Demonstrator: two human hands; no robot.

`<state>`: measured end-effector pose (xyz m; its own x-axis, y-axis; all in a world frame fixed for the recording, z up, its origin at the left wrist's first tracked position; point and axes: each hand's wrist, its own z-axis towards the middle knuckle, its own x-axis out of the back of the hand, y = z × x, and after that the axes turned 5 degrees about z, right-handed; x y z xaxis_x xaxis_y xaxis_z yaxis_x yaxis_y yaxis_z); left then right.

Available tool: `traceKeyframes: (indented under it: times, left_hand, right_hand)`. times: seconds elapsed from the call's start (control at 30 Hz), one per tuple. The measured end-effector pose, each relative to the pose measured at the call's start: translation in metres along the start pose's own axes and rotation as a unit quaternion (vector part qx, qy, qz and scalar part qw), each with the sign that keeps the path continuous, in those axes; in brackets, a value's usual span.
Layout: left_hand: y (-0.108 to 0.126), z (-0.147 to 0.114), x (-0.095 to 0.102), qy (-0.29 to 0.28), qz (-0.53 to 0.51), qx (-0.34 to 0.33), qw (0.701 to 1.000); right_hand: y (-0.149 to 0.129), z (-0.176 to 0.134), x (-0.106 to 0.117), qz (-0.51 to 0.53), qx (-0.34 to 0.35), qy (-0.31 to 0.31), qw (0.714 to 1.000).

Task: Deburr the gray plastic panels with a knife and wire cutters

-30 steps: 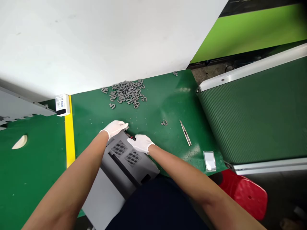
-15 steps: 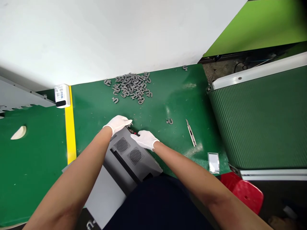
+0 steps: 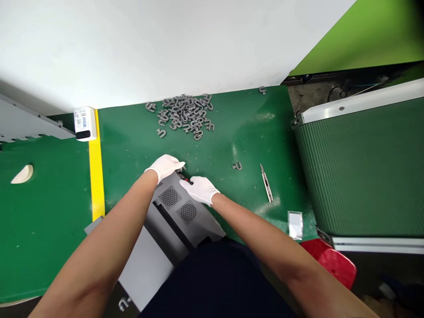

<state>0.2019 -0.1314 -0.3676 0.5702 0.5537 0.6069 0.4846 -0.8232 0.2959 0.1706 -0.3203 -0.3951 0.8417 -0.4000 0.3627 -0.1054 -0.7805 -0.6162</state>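
Note:
A grey plastic housing [image 3: 179, 216] with two vent grilles lies tilted on the green table [image 3: 132, 150], its near end over my lap. My left hand [image 3: 164, 166], in a white glove, rests on the housing's far corner. My right hand [image 3: 200, 189], also gloved, presses on the far edge beside it. A small red and black tool [image 3: 186, 178] shows between the two hands; which hand grips it is hidden.
A heap of several small grey hook-shaped parts [image 3: 185, 114] lies at the table's far edge, with a single one [image 3: 236, 166] nearer. A utility knife [image 3: 266, 183] and a small clear bag [image 3: 294, 224] lie to the right. A ribbed conveyor [image 3: 361, 168] stands right, a red stool [image 3: 331, 261] below it.
Both hands stay on the housing's far end and have edged slightly farther away. The camera view has shifted, so the table's things sit more to the right and higher.

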Motion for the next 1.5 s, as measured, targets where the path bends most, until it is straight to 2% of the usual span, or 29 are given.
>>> traceKeyframes:
  times: [0.43, 0.67, 0.83, 1.2, 1.4, 1.5]
  left_hand:
    - [0.002, 0.001, 0.001, -0.002, 0.002, 0.010, 1.000]
    - [0.000, 0.001, 0.000, -0.001, -0.018, 0.006, 1.000]
    - [-0.003, -0.001, 0.001, -0.002, -0.040, 0.006, 0.999]
    - [-0.001, -0.005, 0.003, 0.018, -0.067, -0.004, 0.998]
    - [-0.004, -0.002, -0.001, 0.028, -0.092, -0.004, 0.995]
    - [-0.006, -0.008, -0.002, 0.066, -0.163, -0.002, 0.984]
  right_hand:
    - [0.005, 0.006, -0.010, -0.054, 0.002, 0.031, 0.998]
    - [0.002, 0.002, -0.005, -0.039, -0.016, 0.013, 0.999]
    - [-0.007, -0.001, -0.003, -0.040, -0.025, 0.021, 0.999]
    - [-0.006, 0.009, -0.006, -0.042, 0.000, 0.036, 0.998]
    - [0.001, 0.009, -0.010, 0.020, -0.003, 0.060, 0.998]
    - [0.011, -0.002, -0.007, 0.095, -0.019, 0.066, 0.993]
